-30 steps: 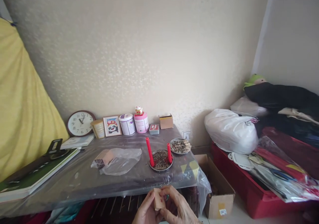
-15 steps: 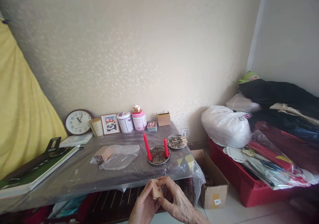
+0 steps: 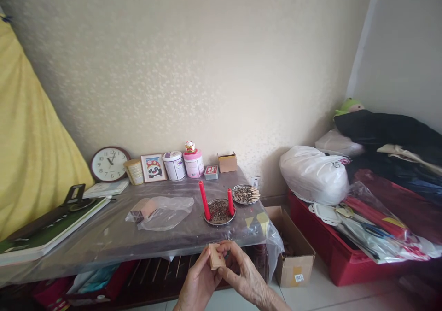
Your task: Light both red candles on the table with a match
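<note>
Between both hands, in front of the table's near edge, is a small beige box with red marks on its face, a matchbox by its look. My left hand grips its left side, thumb along the edge. On the other side my right hand pinches it with thumb and curled fingers. Beyond the hands, two red candles of unequal height stand on a round metal plate of dark bits. Behind it to the right, another plate carries dark bits and several thin sticks.
A plastic sheet covers the table. A torn clear wrapper lies left of the candles. Along the wall stand a clock, a picture and tins. To the right are a cardboard box and a red bin.
The view has shifted slightly. Both hands keep their hold on the matchbox, which sits a little higher and more to the left in the picture.
</note>
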Demonstrator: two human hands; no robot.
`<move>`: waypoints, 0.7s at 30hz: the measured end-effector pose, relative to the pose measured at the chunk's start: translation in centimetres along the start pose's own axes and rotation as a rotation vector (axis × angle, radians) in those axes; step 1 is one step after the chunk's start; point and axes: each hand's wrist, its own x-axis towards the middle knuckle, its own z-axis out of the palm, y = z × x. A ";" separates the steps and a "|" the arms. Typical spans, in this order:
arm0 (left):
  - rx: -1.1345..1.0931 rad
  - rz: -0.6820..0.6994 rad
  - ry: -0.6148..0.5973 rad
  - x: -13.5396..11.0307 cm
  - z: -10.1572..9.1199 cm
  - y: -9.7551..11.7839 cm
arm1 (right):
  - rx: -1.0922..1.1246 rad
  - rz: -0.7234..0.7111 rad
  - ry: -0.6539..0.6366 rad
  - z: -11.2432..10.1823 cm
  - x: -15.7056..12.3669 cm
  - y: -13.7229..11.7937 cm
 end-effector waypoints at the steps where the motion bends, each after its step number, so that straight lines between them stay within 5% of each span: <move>1: 0.002 0.001 -0.015 0.0 0.0 0.0 | 0.009 0.011 0.002 0.0 0.0 0.0; 21: 0.025 0.035 -0.048 -0.1 0.0 0.0 | 0.066 0.070 0.027 0.2 0.1 -0.5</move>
